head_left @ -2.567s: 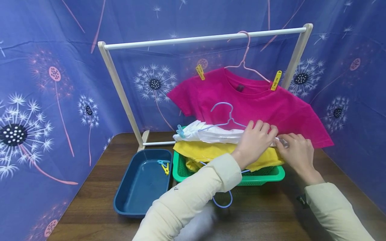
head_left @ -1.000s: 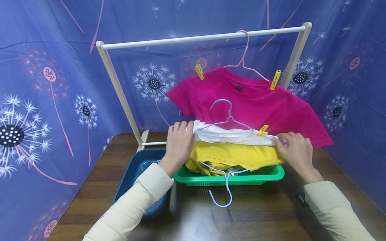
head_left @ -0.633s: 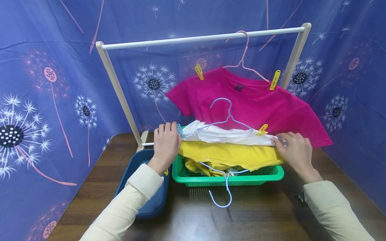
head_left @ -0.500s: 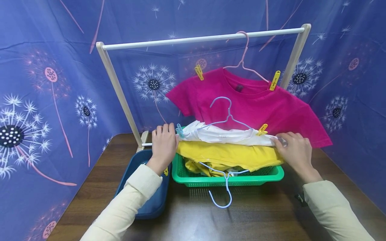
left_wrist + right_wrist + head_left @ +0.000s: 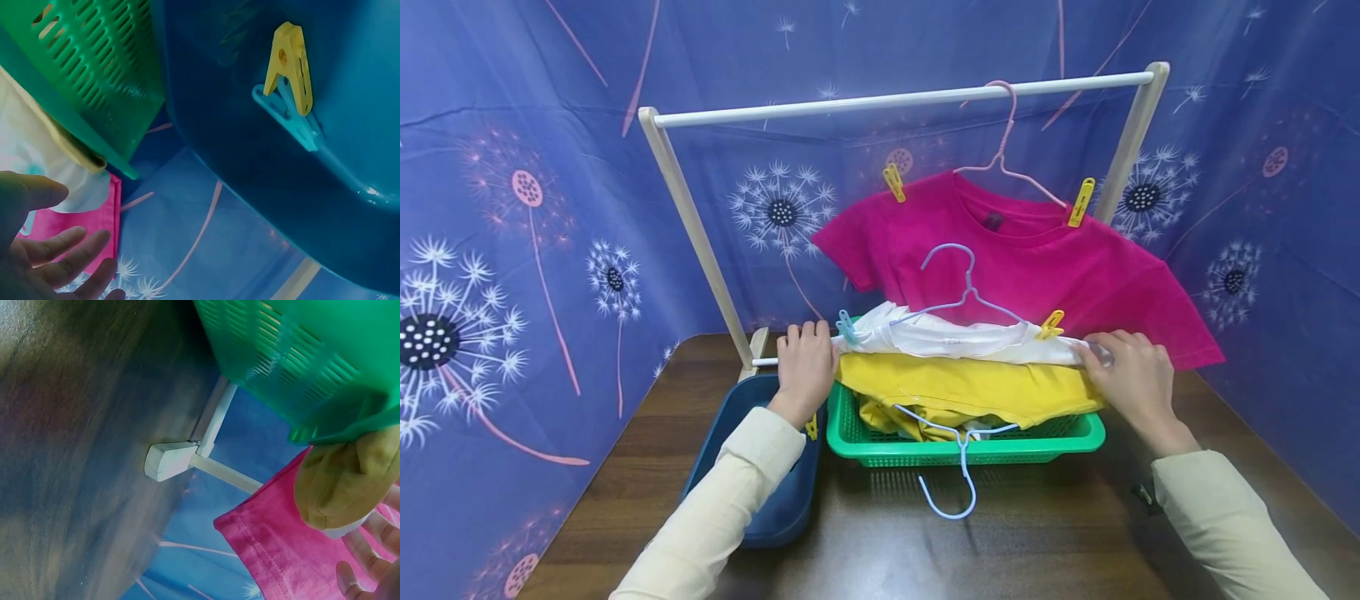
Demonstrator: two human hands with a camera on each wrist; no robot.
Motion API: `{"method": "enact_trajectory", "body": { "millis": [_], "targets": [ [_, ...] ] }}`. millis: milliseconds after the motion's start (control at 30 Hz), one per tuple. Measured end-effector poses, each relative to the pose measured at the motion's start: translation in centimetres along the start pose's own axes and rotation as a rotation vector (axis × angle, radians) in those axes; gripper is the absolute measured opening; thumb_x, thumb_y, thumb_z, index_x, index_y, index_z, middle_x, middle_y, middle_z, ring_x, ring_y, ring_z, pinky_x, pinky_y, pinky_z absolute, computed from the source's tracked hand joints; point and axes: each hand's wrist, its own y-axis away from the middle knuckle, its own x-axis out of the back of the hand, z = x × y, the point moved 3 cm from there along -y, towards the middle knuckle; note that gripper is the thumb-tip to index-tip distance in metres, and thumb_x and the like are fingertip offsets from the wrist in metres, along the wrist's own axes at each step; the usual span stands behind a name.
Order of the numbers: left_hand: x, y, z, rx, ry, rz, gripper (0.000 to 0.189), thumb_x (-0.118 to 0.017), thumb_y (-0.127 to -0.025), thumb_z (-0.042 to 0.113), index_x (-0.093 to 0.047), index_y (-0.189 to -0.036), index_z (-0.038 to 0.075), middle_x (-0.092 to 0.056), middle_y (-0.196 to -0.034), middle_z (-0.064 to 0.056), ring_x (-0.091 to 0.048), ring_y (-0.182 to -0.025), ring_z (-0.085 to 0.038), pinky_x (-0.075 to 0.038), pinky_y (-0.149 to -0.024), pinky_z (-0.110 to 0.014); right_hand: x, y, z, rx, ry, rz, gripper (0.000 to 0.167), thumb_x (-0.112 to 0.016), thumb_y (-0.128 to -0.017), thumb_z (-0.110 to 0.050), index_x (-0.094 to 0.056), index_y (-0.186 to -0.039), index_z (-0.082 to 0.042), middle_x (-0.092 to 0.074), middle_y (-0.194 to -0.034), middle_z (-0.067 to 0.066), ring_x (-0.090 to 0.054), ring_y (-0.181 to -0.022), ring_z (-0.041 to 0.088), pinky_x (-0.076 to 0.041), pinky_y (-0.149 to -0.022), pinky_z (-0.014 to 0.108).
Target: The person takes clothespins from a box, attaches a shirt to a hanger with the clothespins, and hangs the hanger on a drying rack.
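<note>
A white T-shirt (image 5: pixel 955 337) lies bunched over yellow folded clothing (image 5: pixel 970 385) on the green basket (image 5: pixel 880 452). A lavender hanger (image 5: pixel 968 279) sticks up from its neckline. One blue clothespin (image 5: pixel 847 325) sits on its left side, a yellow clothespin (image 5: pixel 1051 323) on its right. At the shirt's left end is my left hand (image 5: pixel 807 367); the left wrist view shows its thumb and fingers apart, with nothing between them. My right hand (image 5: pixel 1131 375) holds the shirt's right sleeve end, thumb in front and fingers behind.
Behind, a pink T-shirt (image 5: pixel 1000 258) with two yellow clothespins hangs on a pink hanger from the rack's white rod (image 5: pixel 835 105). A second lavender hanger (image 5: pixel 964 475) juts over the basket's front. A dark blue tub (image 5: pixel 775 533) at left holds clothespins (image 5: pixel 290 65).
The left hand has left the right clothespin area, gone to the shirt's left end, then slid further left, uncovering the blue clothespin. The right hand stays at the right sleeve.
</note>
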Motion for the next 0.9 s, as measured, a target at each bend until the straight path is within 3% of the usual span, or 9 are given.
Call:
{"method": "enact_trajectory", "body": {
  "millis": [267, 600, 900],
  "targets": [
    [-0.7, -0.2, -0.1, 0.012, 0.091, -0.061, 0.017, -0.056, -0.089, 0.019, -0.061, -0.096, 0.005, -0.062, -0.089, -0.012, -0.051, -0.087, -0.034, -0.040, -0.075, -0.047, 0.0, 0.0, -0.1, 0.007, 0.000, -0.003, 0.028, -0.070, -0.072, -0.021, -0.069, -0.092, -0.001, -0.066, -0.083, 0.021, -0.055, -0.073, 0.039, -0.038, -0.054, 0.046],
    [-1.2, -0.5, -0.6, 0.032, 0.218, -0.021, 0.010, -0.059, -0.087, 0.012, -0.067, -0.091, 0.008, -0.065, -0.082, -0.009, -0.053, -0.079, -0.032, -0.040, -0.071, -0.047, 0.1, 0.0, 0.0, 0.003, -0.002, 0.001, 0.028, -0.070, -0.072, -0.020, -0.068, -0.092, -0.001, -0.066, -0.084, 0.021, -0.055, -0.073, 0.038, -0.038, -0.055, 0.045],
    [-0.6, -0.7, -0.9, 0.058, 0.308, -0.002, 0.011, -0.060, -0.087, 0.014, -0.069, -0.092, 0.010, -0.068, -0.085, -0.008, -0.057, -0.080, -0.030, -0.042, -0.069, -0.044, 0.6, -0.3, -0.1, 0.014, 0.003, 0.026, 0.027, -0.071, -0.072, -0.019, -0.068, -0.091, 0.001, -0.066, -0.083, 0.022, -0.055, -0.070, 0.039, -0.038, -0.053, 0.046]
  ]
}}
